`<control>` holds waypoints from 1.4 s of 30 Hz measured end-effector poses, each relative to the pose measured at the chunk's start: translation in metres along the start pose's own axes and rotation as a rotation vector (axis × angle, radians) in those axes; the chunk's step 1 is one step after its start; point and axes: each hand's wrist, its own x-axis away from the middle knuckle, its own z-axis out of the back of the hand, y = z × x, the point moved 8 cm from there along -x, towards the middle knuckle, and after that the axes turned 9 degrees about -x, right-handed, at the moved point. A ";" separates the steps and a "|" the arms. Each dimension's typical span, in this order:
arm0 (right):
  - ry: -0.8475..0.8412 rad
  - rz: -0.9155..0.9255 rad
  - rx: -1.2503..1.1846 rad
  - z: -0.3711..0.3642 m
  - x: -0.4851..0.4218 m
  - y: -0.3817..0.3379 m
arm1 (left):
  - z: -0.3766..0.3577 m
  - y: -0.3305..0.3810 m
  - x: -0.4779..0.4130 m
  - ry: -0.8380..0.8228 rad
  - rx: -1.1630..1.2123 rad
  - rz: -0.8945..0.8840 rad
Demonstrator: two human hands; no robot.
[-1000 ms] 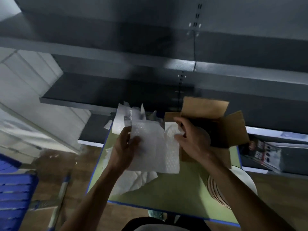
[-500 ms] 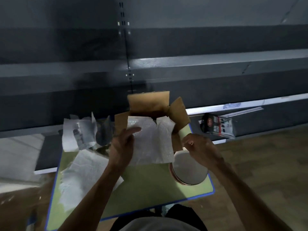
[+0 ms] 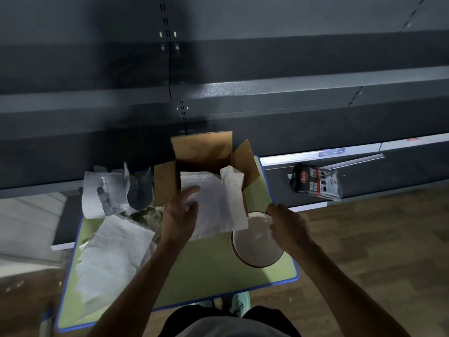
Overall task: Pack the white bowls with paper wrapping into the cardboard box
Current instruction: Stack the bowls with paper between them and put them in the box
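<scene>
A paper sheet [image 3: 218, 205] is gripped by the left hand [image 3: 179, 215] between thumb and fingers and is draped over the near wall of the open cardboard box [image 3: 204, 152], which stands at the far edge of the worktop [image 3: 206, 271], near its far right corner. The stack of white bowls [image 3: 255, 244] is set just in front of the box, close to the right edge, and its far rim is gripped by the curled fingers of the right hand [image 3: 288, 227].

Several faults are judged possible. A bowl lifted by the rim with one hand may tilt and slip, and the stack beneath may be nudged over the nearby right edge. The sheet's near corner lies over the stack's rim, so it may be dragged askew as a bowl is raised. The light box may be pushed off the far edge. More loose sheets [image 3: 111, 251] lie along the left edge.
</scene>
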 end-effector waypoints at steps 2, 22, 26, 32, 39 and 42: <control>0.044 0.021 -0.004 0.003 0.002 -0.004 | 0.000 0.001 0.001 0.016 -0.017 0.012; 0.087 0.285 -0.098 0.079 0.009 -0.017 | 0.006 0.007 0.016 0.055 0.054 0.135; 0.125 0.314 -0.217 0.089 0.003 -0.040 | 0.000 0.023 0.024 -0.023 0.206 0.163; 0.181 0.331 -0.329 0.092 -0.006 -0.079 | -0.006 0.029 0.036 -0.134 0.550 0.258; 0.141 0.298 -0.449 0.079 -0.020 -0.108 | 0.019 0.025 0.038 -0.245 0.578 0.244; 0.145 0.254 -0.508 0.074 -0.026 -0.114 | 0.025 0.021 0.035 -0.269 0.534 0.194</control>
